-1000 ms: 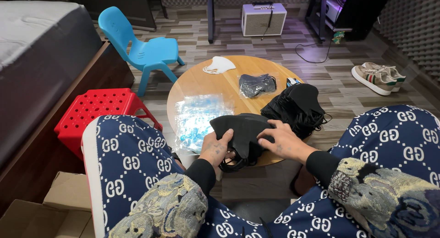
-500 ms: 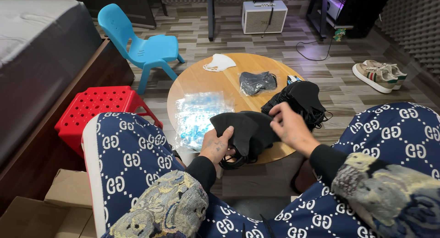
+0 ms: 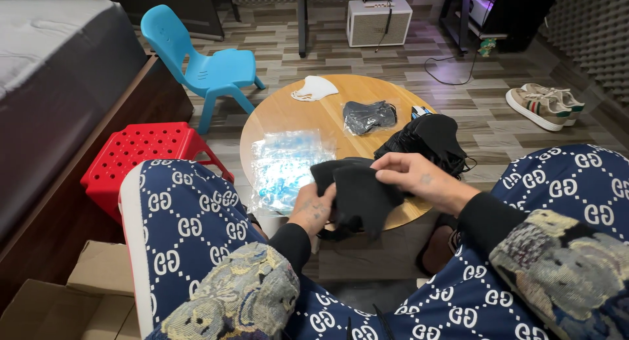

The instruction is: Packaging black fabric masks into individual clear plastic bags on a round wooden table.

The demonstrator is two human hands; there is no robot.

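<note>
Both my hands hold a black fabric face mask (image 3: 357, 196) over the near edge of a round wooden table (image 3: 314, 114). My left hand (image 3: 313, 207) grips its lower left side. My right hand (image 3: 416, 175) pinches its upper right edge. A heap of more black masks (image 3: 429, 138) lies just beyond my right hand. A pile of clear plastic bags (image 3: 285, 166) lies on the table left of my hands. Farther back sit a dark mask in a clear bag (image 3: 369, 116) and a white mask (image 3: 314, 88).
A red plastic stool (image 3: 141, 150) stands left of the table, a blue child's chair (image 3: 206, 68) behind it. A bed (image 3: 52, 84) runs along the left. Open cardboard box (image 3: 65, 301) at bottom left. A pair of sneakers (image 3: 544, 104) and a small white speaker (image 3: 379, 20) are on the floor.
My hands have lifted the black mask off the table toward me, and my right hand moved from flat on it to pinching its upper edge.
</note>
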